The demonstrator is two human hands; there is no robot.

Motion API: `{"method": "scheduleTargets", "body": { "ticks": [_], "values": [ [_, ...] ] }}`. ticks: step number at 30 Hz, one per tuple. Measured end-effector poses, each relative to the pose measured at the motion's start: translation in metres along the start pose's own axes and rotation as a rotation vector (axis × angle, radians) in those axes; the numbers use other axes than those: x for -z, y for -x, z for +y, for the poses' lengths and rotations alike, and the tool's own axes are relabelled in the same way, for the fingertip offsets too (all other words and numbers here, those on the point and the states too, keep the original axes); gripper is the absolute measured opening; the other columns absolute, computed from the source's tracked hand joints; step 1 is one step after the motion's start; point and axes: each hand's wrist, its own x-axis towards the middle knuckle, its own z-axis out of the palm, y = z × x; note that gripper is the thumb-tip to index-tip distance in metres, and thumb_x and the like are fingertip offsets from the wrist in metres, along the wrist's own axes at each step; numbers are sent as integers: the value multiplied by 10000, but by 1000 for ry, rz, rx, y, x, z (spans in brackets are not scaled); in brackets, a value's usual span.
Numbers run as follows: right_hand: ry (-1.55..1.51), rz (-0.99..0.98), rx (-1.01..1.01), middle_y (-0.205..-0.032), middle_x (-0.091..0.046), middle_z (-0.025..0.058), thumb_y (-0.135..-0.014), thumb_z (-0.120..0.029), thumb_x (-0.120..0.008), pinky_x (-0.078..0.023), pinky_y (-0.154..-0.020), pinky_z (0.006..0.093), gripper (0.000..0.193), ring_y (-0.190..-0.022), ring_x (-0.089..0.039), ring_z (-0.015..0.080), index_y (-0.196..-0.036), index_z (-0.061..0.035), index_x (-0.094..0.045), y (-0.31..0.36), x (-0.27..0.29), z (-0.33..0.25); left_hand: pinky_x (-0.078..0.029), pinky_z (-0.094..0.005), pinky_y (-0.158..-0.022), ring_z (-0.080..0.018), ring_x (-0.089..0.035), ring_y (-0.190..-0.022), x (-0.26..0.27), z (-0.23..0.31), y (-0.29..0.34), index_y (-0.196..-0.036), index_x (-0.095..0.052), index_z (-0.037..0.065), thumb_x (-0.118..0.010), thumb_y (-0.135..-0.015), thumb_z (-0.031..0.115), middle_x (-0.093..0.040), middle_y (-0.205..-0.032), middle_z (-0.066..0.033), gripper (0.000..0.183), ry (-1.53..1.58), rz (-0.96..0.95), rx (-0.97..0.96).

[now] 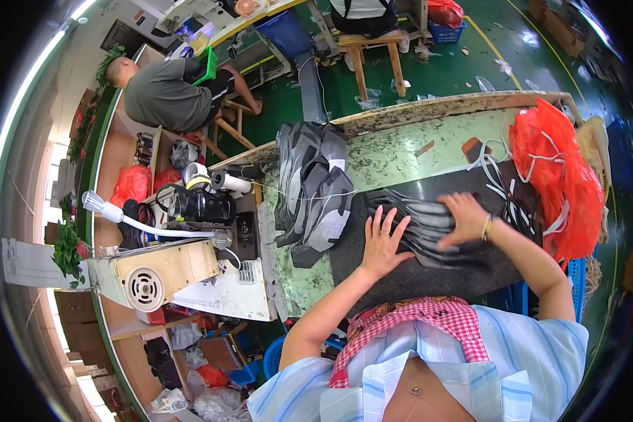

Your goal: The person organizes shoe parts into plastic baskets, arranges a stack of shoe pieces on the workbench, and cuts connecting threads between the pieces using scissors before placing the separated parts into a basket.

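Note:
A fanned row of dark grey, strap-like cut pieces [422, 224] lies on the black mat [380, 287] in front of me. My left hand [385, 245] rests at the left end of the row, its fingers spread. Over the right end is my right hand [464, 219], thumb and fingers apart, slightly smeared by motion. The pieces' near edge is also blurred. Left of the mat stands a heap of grey and black cut pieces [315, 186], bundled in layers. White and black cords [503, 186] lie to the right of my right hand.
A red plastic bag [559, 176] sits at the bench's right end. To the left is a sewing machine [165, 273] with a white lamp [104, 206]. A raised wooden edge [401, 116] borders the far side. Beyond it, a person [165, 95] sits at another table.

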Motion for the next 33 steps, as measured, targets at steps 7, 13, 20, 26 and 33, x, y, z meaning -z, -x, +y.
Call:
{"method": "scheduleTargets", "body": {
  "ticks": [7, 13, 20, 26, 33],
  "values": [
    [-306, -160, -327, -1060, -564, 272, -513, -459, -819, -454, -843, 404, 1019, -971, -569, 406, -1259, 23, -321, 36, -21, -31, -193, -584, -1011, -304, -282, -1278, 2, -8, -5, -1190, -538, 211, -807, -538, 352, -429, -1261, -33, 720, 39, -39, -47],
    [-491, 119, -80, -1079, -560, 232, -509, -297, -859, -444, -869, 366, 926, -1008, -567, 347, -1228, -2, -356, 34, 42, 11, -173, -585, -1014, -287, -344, -1224, 34, 16, -59, -1153, -564, 192, -790, -555, 389, -461, -1168, -33, 669, 71, 88, -148],
    [-631, 245, 119, -1129, -548, 168, -522, -254, -872, -413, -915, 321, 909, -1053, -530, 226, -1240, 0, -375, -55, 143, 49, -176, -606, -1000, -318, -262, -1299, 75, 6, -161, -1235, -514, 209, -726, -683, 415, -379, -1346, -38, 626, -168, 359, -144],
    [87, 280, -223, -1169, -530, 191, -659, -450, -739, -384, -950, 398, 819, -1128, -493, 332, -1302, -97, -374, -149, 117, 104, -165, -687, -976, -386, -167, -1344, 33, -62, -185, -1289, -468, 208, -669, -760, 390, -300, -1427, -67, 595, -349, 170, 19],
    [109, 802, -86, -1225, -478, 171, -712, -80, -657, -400, -944, 409, 575, -1125, -475, 326, -1241, -35, -437, -117, 84, 78, -206, -598, -1019, -374, -230, -1328, 46, -68, -117, -1310, -428, 171, -701, -737, 311, -330, -1408, -103, 650, -183, 225, -4]
  ]
}}
